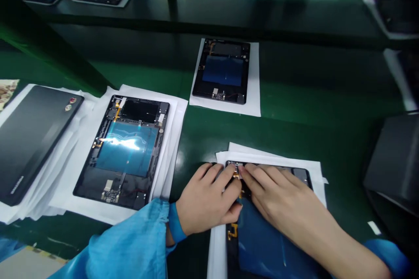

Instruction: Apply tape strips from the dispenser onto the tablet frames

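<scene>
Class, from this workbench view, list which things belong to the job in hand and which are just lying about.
Job in hand:
left hand
right hand
open black tablet housing with blue panel

Lying about:
second open black tablet housing
farther open black tablet housing
closed dark grey tablet

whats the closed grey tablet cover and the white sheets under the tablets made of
The closed tablet cover looks like satin metal, perhaps aluminium, from its soft even sheen, though coated plastic is possible. The white sheets look like thin matte paper, with soft creased edges.
</scene>
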Tool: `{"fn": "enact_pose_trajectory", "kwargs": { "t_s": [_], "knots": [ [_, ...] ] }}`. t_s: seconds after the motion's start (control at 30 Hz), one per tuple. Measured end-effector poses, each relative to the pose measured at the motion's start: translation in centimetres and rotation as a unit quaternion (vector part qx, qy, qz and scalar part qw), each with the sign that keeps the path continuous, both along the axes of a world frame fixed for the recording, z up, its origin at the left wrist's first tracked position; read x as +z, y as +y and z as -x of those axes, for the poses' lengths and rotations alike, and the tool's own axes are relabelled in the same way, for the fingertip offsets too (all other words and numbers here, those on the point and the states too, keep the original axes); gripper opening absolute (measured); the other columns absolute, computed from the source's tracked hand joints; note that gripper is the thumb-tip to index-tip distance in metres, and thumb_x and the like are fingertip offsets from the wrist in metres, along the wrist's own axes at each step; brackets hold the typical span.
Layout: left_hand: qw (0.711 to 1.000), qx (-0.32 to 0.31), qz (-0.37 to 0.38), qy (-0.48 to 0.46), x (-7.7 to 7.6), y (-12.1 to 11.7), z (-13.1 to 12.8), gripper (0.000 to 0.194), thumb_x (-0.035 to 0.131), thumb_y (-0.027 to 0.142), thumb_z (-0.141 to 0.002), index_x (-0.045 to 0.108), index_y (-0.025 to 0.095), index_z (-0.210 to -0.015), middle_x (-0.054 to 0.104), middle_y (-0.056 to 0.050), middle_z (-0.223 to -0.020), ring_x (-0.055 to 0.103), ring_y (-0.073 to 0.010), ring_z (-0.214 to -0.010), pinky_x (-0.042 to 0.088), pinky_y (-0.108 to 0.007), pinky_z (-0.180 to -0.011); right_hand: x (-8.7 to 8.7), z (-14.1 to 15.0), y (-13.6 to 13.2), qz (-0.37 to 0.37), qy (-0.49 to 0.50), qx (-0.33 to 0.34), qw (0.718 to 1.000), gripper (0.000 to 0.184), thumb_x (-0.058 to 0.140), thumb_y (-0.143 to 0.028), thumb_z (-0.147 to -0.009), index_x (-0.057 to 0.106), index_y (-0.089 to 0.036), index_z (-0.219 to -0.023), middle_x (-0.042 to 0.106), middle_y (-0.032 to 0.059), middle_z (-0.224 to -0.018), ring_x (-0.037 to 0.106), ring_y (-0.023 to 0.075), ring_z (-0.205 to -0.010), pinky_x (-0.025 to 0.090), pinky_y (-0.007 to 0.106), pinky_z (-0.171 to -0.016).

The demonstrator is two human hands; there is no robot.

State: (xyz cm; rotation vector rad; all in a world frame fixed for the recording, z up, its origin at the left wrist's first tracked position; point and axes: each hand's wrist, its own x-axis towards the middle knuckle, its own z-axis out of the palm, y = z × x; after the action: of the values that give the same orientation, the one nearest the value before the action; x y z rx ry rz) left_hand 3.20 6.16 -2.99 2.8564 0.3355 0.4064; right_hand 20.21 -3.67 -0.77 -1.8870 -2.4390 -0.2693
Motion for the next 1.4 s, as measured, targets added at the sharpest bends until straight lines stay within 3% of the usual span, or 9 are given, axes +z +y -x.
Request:
{"fn": "enact_pose_trajectory", "kwargs": {
  "t_s": [0.17,0.3,0.37,0.47,0.57,0.73,0.9,1.03,1.4],
  "knots": [
    [1.000,-0.011,0.004,-0.016,-0.3,-0.1,0.2,0.031,0.049,0.036,-0.085,0.061,0.014,-0.103,0.057,-0.012,-0.126,0.054,-0.0259,-0.107,0.041,-0.039,-0.097,1.0,-2.0,0.8,0.032,0.132,0.011,0.991,0.031,0.040,-0.015,-0.090,0.063,-0.018,-0.110,0.065,0.0063,-0.106,0.059,0.0171,-0.092,0.050,0.030,-0.077],
    [0.999,-0.012,0.009,-0.030,-0.4,0.0,0.3,0.029,0.050,0.036,-0.085,0.060,0.014,-0.100,0.056,-0.012,-0.127,0.054,-0.0263,-0.106,0.041,-0.039,-0.096,1.7,-4.4,8.3,0.012,0.053,-0.105,0.993,0.030,0.047,-0.034,-0.091,0.062,-0.018,-0.112,0.064,0.0086,-0.108,0.060,0.0218,-0.091,0.045,0.032,-0.066],
    [0.999,-0.010,0.013,-0.030,-0.5,0.1,0.3,0.028,0.050,0.036,-0.085,0.060,0.014,-0.099,0.056,-0.012,-0.128,0.053,-0.0263,-0.107,0.041,-0.039,-0.096,1.5,-5.4,12.9,0.089,-0.012,-0.140,0.986,0.040,0.050,-0.037,-0.088,0.056,-0.014,-0.121,0.060,0.0131,-0.117,0.058,0.0257,-0.097,0.042,0.032,-0.065],
    [0.999,-0.014,0.025,-0.019,-0.5,0.4,0.3,0.032,0.051,0.036,-0.085,0.059,0.015,-0.108,0.055,-0.011,-0.128,0.051,-0.0264,-0.108,0.041,-0.039,-0.095,0.6,-5.9,18.1,0.162,-0.049,-0.136,0.976,0.040,0.051,-0.033,-0.086,0.056,-0.012,-0.120,0.059,0.0141,-0.116,0.058,0.0247,-0.093,0.039,0.031,-0.066],
    [0.999,-0.020,0.041,0.004,-0.4,0.5,0.3,0.040,0.049,0.037,-0.085,0.055,0.015,-0.118,0.053,-0.010,-0.129,0.050,-0.0270,-0.108,0.041,-0.041,-0.095,-0.4,-5.3,20.4,0.168,-0.064,-0.125,0.976,0.033,0.046,-0.024,-0.086,0.058,-0.010,-0.114,0.060,0.0160,-0.111,0.058,0.0249,-0.090,0.037,0.032,-0.065],
    [0.998,-0.018,0.057,0.016,-0.3,0.7,0.1,0.042,0.052,0.037,-0.084,0.054,0.016,-0.120,0.053,-0.009,-0.129,0.049,-0.0270,-0.110,0.039,-0.042,-0.098,0.3,-4.7,19.9,0.162,-0.070,-0.118,0.977,0.031,0.034,-0.016,-0.088,0.058,-0.010,-0.108,0.062,0.0161,-0.104,0.060,0.0241,-0.083,0.034,0.033,-0.064],
    [0.997,-0.015,0.069,0.005,-0.1,0.8,-0.1,0.042,0.055,0.035,-0.081,0.054,0.017,-0.119,0.053,-0.011,-0.127,0.049,-0.0271,-0.111,0.040,-0.042,-0.098,3.5,-6.3,15.1,0.114,-0.064,-0.155,0.979,0.033,0.028,-0.019,-0.092,0.057,-0.013,-0.106,0.061,0.0137,-0.104,0.059,0.0242,-0.083,0.033,0.033,-0.061],
    [0.997,-0.010,0.072,0.006,0.2,0.6,-0.2,0.040,0.056,0.032,-0.081,0.055,0.017,-0.118,0.054,-0.012,-0.124,0.050,-0.0280,-0.108,0.044,-0.043,-0.093,3.0,-7.3,13.0,0.150,-0.030,-0.170,0.973,0.031,0.039,-0.022,-0.090,0.056,-0.012,-0.112,0.059,0.0153,-0.112,0.058,0.0256,-0.095,0.038,0.032,-0.066],
    [0.998,0.011,0.060,0.000,0.3,0.2,0.1,0.041,0.055,0.034,-0.081,0.056,0.016,-0.118,0.054,-0.012,-0.123,0.051,-0.0289,-0.105,0.047,-0.042,-0.088,0.6,-6.2,19.4,0.177,-0.034,-0.124,0.976,0.034,0.055,-0.038,-0.091,0.055,-0.015,-0.116,0.057,0.0082,-0.115,0.058,0.0183,-0.098,0.051,0.039,-0.083]
  ]
}}
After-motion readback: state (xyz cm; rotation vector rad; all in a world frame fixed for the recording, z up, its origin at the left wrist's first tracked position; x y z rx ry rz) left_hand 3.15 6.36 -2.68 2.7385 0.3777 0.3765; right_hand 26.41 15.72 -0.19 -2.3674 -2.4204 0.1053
